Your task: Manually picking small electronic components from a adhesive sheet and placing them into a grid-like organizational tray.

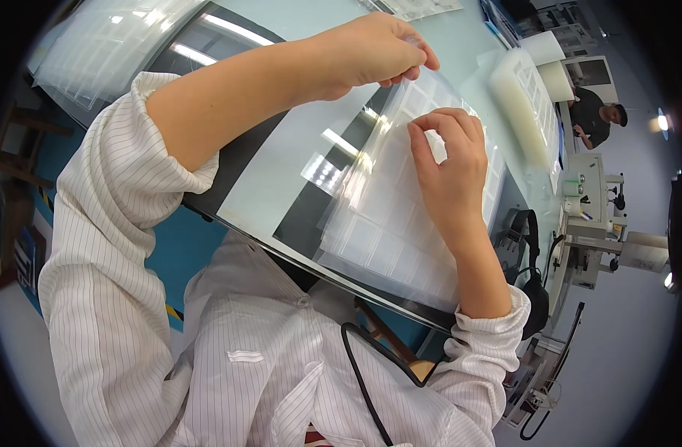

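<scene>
A clear plastic sheet (382, 216) with a grid of pale rectangles lies on the table in front of me, seemingly over other sheets. At its far edge my left hand (378, 54) is closed, thumb and fingers pinching the transparent film. My right hand (456, 160) is over the sheet's right part, thumb and forefinger bent into a ring with their tips together. Whether a bit of film is between those tips cannot be made out. Reflections of lamps streak the sheet's left side, beside a glossy dark surface (300, 223).
Clear plastic sheets (106, 45) are piled at the far left. To the right stand a thick stack of whitish sheets (523, 104) and a white roll (542, 48). A black strapped device (527, 231) lies near my right forearm. Beyond, a person (598, 118) is near some equipment (591, 186).
</scene>
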{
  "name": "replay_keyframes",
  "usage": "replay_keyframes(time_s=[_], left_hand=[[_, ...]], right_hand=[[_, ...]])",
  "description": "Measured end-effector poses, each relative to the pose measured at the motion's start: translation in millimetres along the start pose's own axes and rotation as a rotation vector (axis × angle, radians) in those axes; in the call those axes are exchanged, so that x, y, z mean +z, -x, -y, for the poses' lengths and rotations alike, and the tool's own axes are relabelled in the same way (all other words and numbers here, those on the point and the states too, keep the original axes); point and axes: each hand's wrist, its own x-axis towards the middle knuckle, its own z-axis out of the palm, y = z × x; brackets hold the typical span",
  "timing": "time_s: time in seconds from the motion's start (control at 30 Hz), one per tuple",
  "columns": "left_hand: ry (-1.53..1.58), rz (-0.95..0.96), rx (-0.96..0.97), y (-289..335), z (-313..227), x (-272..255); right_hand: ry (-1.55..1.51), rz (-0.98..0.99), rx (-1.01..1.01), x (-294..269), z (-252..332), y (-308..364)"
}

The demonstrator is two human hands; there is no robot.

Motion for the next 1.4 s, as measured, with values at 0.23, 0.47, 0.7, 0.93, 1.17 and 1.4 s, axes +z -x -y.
replay_keyframes(time_s=[0.23, 0.47, 0.7, 0.93, 1.17, 1.4], left_hand=[[0.074, -0.023, -0.056, -2.4, 7.9, 0.4], [0.163, 0.054, -0.139, -3.7, 2.4, -6.7], [0.082, -0.012, -0.066, -1.6, 3.0, -0.1], [0.063, 0.005, -0.036, -5.3, 11.9, 0.6], [0.052, 0.015, -0.067, -2.4, 9.4, 1.3], [-0.111, 0.028, 0.008, 2.3, 5.7, 4.7]], right_hand=[[-0.053, -0.036, -0.007, 2.5, 0.2, 0.0], [-0.022, -0.081, -0.033, 4.7, -3.2, 0.7], [-0.049, -0.068, -0.005, 4.8, -0.4, 2.1], [-0.076, -0.057, 0.027, 5.0, 0.6, 2.3], [-0.091, -0.033, -0.003, 5.8, -1.5, 1.0], [-0.121, -0.105, 0.004, 1.6, -1.4, 0.1]])
